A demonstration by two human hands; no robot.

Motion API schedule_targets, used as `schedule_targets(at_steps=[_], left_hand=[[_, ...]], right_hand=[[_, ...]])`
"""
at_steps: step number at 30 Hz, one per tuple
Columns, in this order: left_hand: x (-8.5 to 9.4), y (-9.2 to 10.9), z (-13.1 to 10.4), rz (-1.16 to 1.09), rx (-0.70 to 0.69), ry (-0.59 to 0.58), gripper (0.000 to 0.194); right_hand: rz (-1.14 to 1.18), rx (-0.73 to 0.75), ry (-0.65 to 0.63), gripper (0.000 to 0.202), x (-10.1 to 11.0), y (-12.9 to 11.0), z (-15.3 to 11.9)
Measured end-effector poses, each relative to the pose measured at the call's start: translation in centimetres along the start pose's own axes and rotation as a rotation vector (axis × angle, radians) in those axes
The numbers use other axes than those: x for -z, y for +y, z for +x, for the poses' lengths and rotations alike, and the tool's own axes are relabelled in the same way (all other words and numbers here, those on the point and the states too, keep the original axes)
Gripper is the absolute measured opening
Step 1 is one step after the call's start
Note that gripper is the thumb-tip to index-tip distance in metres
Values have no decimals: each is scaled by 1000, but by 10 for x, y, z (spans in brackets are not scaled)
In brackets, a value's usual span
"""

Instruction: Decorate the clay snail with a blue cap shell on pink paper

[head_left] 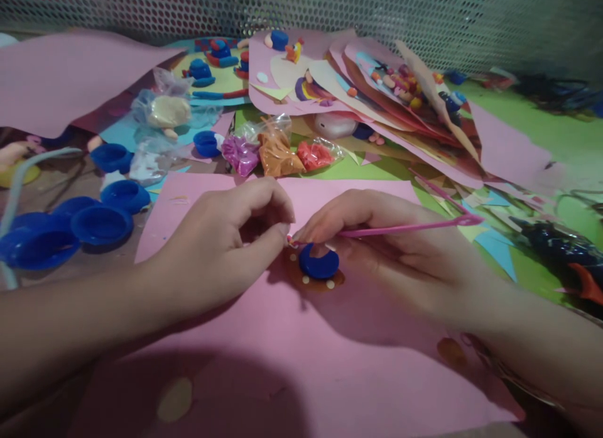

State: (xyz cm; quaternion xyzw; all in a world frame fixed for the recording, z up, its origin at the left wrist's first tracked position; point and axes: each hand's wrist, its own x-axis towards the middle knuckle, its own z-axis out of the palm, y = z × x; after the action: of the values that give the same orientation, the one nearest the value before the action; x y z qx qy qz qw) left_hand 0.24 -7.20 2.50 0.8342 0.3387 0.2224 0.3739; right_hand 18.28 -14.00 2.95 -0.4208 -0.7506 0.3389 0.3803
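My left hand [235,237] is closed, thumb and forefinger pinching a tiny reddish piece [291,240]. My right hand [400,256] is closed around a thin pink tool [405,228], whose looped end points right; its fingertips meet those of my left hand at the small piece. Just below the fingertips lies a blue round disc [323,263] on an orange-brown shape [313,283] with small pale dots. These rest on a pink sheet [264,356]. My fingers partly cover the disc and the tool's near end.
Several blue cups [101,224] stand at the left. Behind the sheet lie bags of purple [241,154], orange [281,152] and red clay [315,155]. Stacked sheets with clay figures [405,86] fill the back, before a perforated panel [211,10]. A glossy black item [560,240] is right.
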Motion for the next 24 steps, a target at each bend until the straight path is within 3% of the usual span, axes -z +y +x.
schedule_targets(at_steps=[13, 19, 24], left_hand=[[-2, -4, 0, 21, -104, 51, 14], [-3, -6, 0, 9, -85, 57, 15], [-3, -5, 0, -24, -64, 46, 14]], right_hand=[[-7, -21, 14, 21, -1, 0, 1], [5, 10, -4, 21, -1, 0, 1], [-60, 4, 123, 17, 1, 1, 1]])
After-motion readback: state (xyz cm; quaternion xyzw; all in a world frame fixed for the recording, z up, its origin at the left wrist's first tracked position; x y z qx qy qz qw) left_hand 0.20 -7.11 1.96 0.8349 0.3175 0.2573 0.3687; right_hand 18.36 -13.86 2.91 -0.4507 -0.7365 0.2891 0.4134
